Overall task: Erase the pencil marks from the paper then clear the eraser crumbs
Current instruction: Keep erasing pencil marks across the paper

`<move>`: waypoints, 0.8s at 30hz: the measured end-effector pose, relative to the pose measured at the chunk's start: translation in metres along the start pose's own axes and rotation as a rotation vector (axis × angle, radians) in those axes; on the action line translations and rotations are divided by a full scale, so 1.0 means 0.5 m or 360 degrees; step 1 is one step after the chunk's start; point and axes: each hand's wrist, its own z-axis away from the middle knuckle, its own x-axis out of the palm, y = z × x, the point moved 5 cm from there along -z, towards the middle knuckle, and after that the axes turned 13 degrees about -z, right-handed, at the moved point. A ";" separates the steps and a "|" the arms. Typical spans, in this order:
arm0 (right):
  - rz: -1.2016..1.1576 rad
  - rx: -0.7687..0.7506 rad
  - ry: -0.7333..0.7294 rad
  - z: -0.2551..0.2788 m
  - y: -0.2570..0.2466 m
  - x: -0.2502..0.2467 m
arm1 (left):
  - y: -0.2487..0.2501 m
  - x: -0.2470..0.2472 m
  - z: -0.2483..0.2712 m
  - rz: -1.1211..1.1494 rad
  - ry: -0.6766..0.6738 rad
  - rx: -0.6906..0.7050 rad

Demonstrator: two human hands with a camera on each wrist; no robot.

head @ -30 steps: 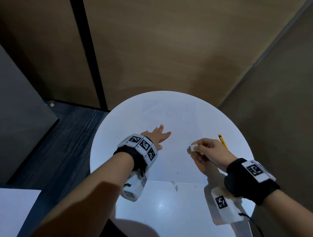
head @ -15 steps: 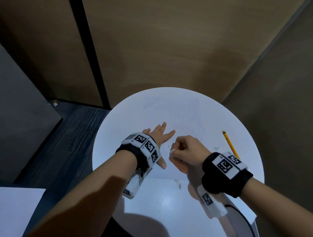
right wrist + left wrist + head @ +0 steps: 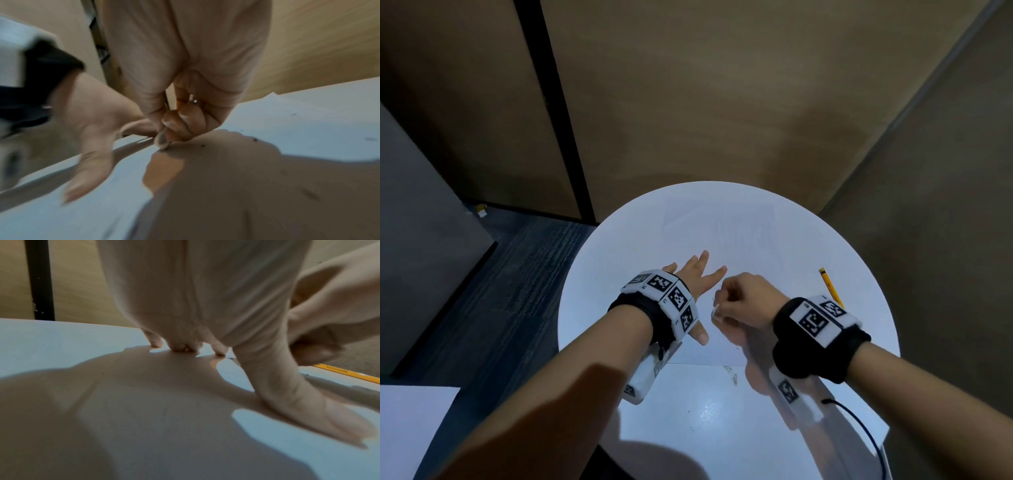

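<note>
One paper (image 3: 726, 240), one eraser (image 3: 162, 141), one pencil (image 3: 831, 288), one table (image 3: 599, 274), two hands.

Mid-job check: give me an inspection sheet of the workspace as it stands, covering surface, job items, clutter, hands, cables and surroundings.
Surface: round white table, glossy near the person.
Job's things: paper lies flat on the table; white eraser is pinched with its tip at the paper; dark eraser crumbs lie by the paper's near edge. Pencil marks too faint to judge.
Clutter: yellow pencil on the table, right of the paper.
Hands: left hand is spread flat, pressing the paper down; right hand grips the eraser.
Cables: black cable trails from the right wrist unit.
Surroundings: brown panel walls, dark floor, a white surface at lower left.
</note>
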 end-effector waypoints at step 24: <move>-0.0147 0.0152 0.0267 0.001 0.059 -0.067 | -0.009 0.011 -0.007 -0.0007 0.0070 0.0018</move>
